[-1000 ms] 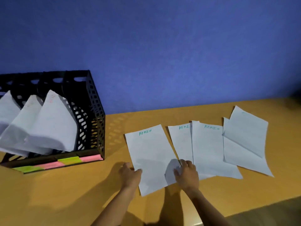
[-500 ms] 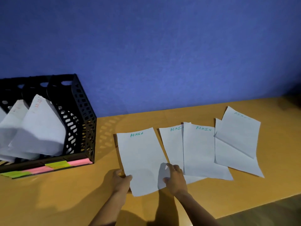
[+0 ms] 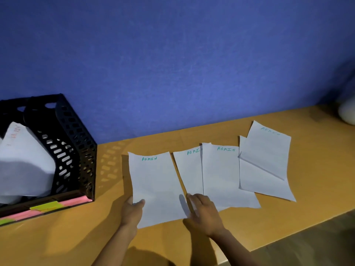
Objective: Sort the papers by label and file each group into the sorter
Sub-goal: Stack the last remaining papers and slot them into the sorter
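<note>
Several white sheets marked ADMIN in green lie in a row on the wooden table (image 3: 57,242). My left hand (image 3: 132,212) pinches the lower left edge of the leftmost sheet (image 3: 155,187), thumb on top. My right hand (image 3: 203,214) presses its fingers on the bottom of the second sheet (image 3: 192,173), which is partly under the third sheet (image 3: 222,175). Two more overlapping sheets (image 3: 265,156) lie at the right. The black mesh sorter (image 3: 76,150) stands at the left with white papers (image 3: 25,162) leaning in its slots.
Pink and green sticky labels (image 3: 46,206) run along the sorter's front lip. A blue wall rises behind the table. A pale rounded object (image 3: 347,112) sits at the far right edge. The table's front edge runs diagonally at the lower right.
The view has shifted right, so the sorter sits further left. My left hand has taken the leftmost sheet's edge between thumb and fingers. My right hand stays on the second sheet's bottom.
</note>
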The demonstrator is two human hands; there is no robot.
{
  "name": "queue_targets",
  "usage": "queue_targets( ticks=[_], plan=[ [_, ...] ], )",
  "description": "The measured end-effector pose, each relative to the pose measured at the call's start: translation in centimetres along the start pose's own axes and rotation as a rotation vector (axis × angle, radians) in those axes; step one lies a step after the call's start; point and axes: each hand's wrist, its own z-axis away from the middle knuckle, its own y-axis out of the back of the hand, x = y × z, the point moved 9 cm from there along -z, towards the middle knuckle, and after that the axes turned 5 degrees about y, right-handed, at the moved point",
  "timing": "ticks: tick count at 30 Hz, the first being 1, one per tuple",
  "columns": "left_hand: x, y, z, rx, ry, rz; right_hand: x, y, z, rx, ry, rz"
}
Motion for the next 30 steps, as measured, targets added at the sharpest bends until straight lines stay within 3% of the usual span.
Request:
queue_targets(
  ticks=[6, 14, 17, 20, 25, 30],
  plan=[
    [0.7, 0.6, 0.4, -0.024, -0.086, -0.054, 1.2, -0.4, 1.5, -0.122, 0.047, 0.109],
    [1.8, 0.2, 1.1, -0.016, -0.140, -0.088, -0.1, 2.9, 0.2, 0.028, -0.004, 0.176],
    [2.2, -0.5, 1.4, -0.078, -0.159, -0.088, -2.2, 5.3, -0.9, 0.155, 0.037, 0.126],
    [2.1, -1.6, 1.6, -0.151, -0.141, -0.086, -5.7, 7.1, -1.9, 0.257, 0.193, 0.030],
    [1.1, -2.7, 1.0, -0.157, -0.069, -0.111, -10.7, 5.7, -2.6, 0.168, 0.351, -0.195],
    [0.0, -3.1, 1.0, -0.081, 0.063, 0.057, -13.6, 3.3, -2.4, 0.070, 0.418, -0.387]
  ],
)
